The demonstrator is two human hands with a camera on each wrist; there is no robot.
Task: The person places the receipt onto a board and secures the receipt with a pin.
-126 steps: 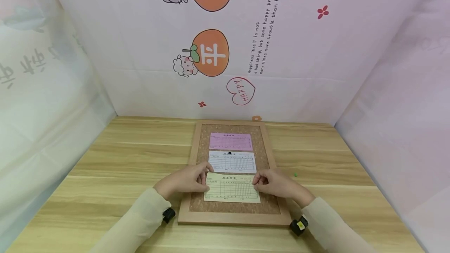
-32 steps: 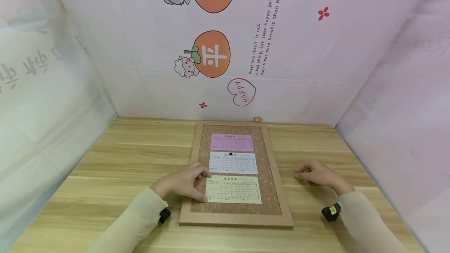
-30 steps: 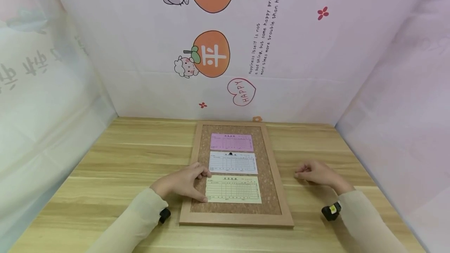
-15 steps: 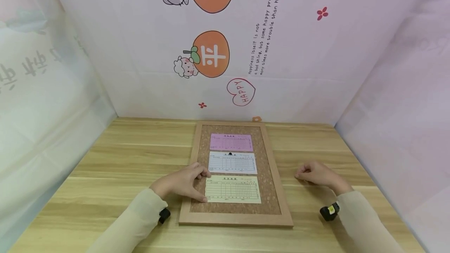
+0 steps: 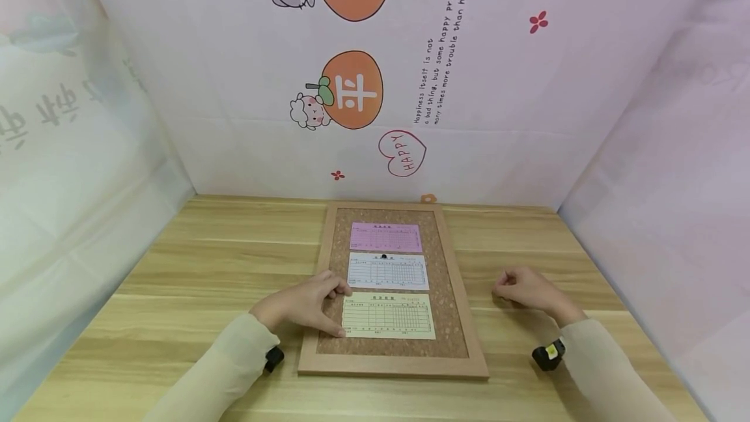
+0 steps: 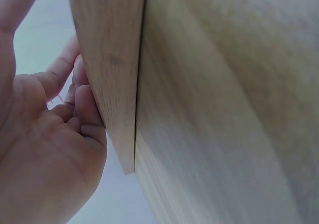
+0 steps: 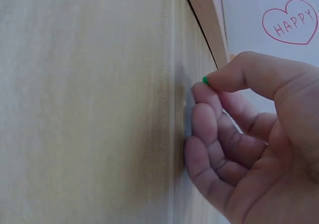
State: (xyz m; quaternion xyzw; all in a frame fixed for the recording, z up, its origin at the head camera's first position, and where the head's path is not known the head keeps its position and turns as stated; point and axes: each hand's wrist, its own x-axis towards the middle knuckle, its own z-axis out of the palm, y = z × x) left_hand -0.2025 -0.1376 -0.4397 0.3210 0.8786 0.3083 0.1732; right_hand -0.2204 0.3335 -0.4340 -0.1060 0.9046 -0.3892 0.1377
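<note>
A yellow paper form (image 5: 389,316) lies on the lower part of a framed corkboard (image 5: 454,318). At its left edge rests my left hand (image 5: 305,303), thumb and forefinger spread apart at the two corners. My right hand (image 5: 530,288) is on the table to the right of the board. In the right wrist view, its thumb and forefinger pinch a small green push pin (image 7: 205,79), mostly covered by the fingertips. Above the yellow form are a white form (image 5: 387,272) with a black push pin (image 5: 383,256) at its top, and a pink form (image 5: 387,238).
The board's wooden frame (image 6: 109,59) stands slightly above the wood-grain table (image 5: 234,239). A printed white cloth (image 5: 498,116) rises behind the table, with more cloth at both sides. Each wrist carries a black camera (image 5: 547,355).
Over four seconds my right hand has left the yellow form, moved right and picked the green push pin up from the table. My left hand stays at the form's left edge, fingers more spread.
</note>
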